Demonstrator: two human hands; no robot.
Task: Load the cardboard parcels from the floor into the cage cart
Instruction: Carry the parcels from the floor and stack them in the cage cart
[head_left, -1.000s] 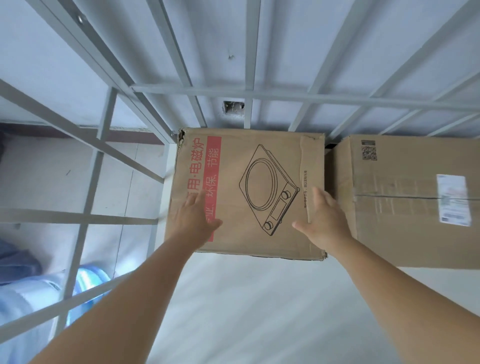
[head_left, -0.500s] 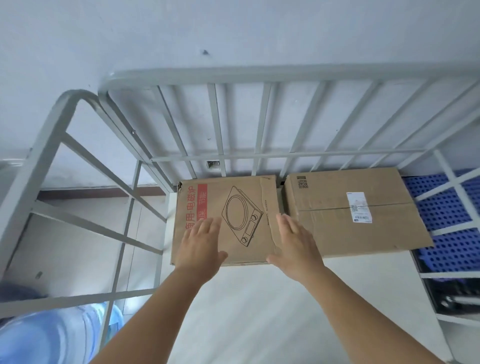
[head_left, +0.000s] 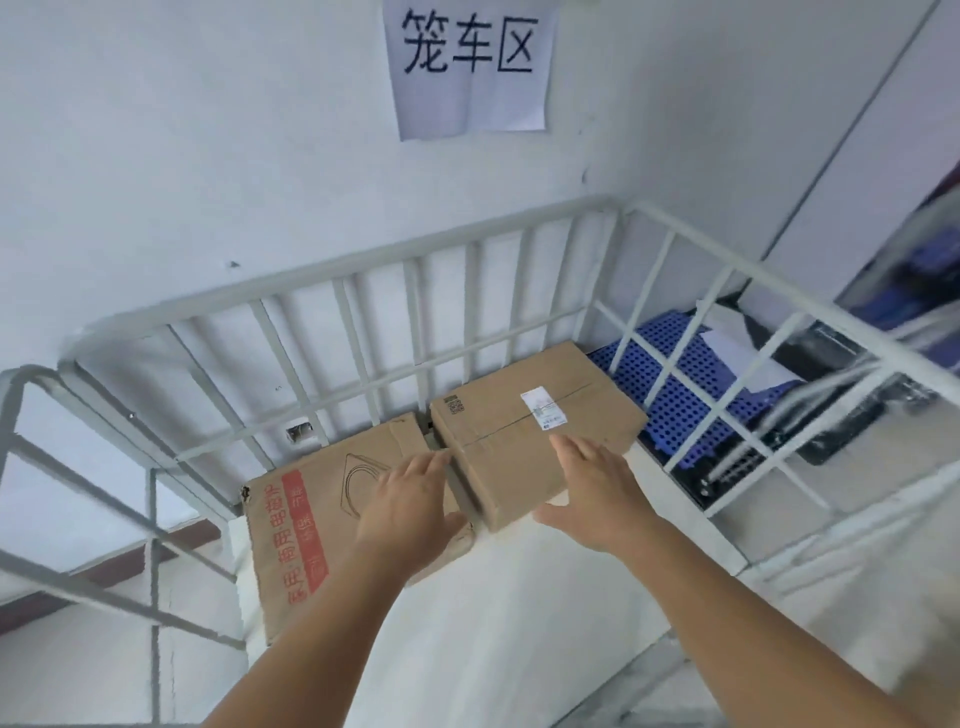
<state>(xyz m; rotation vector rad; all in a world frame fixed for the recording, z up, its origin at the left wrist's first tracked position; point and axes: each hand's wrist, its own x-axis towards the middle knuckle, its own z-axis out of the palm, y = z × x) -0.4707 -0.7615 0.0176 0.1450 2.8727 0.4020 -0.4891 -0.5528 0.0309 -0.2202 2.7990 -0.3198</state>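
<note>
Two cardboard parcels lie flat on the white floor of the cage cart (head_left: 363, 291), side by side against its barred back wall. The printed parcel (head_left: 306, 540), with a red strip of characters and a line drawing, fills the back-left corner at about ten o'clock; its left edge runs close along the side bars. The plain parcel (head_left: 524, 447), bearing a small white label and a QR code, sits at about one o'clock, its left edge touching or just beside the printed one. Beyond the plain parcel's right edge, a strip of white floor remains before the right-hand bars. Toward six o'clock, the cart floor lies bare in front of both parcels. The left hand (head_left: 410, 509) and the right hand (head_left: 597, 493) are both released, fingers straight and spread, grasping nothing; whether either touches the cardboard cannot be told. One paper sign (head_left: 470, 67) hangs on the wall at twelve o'clock.
</note>
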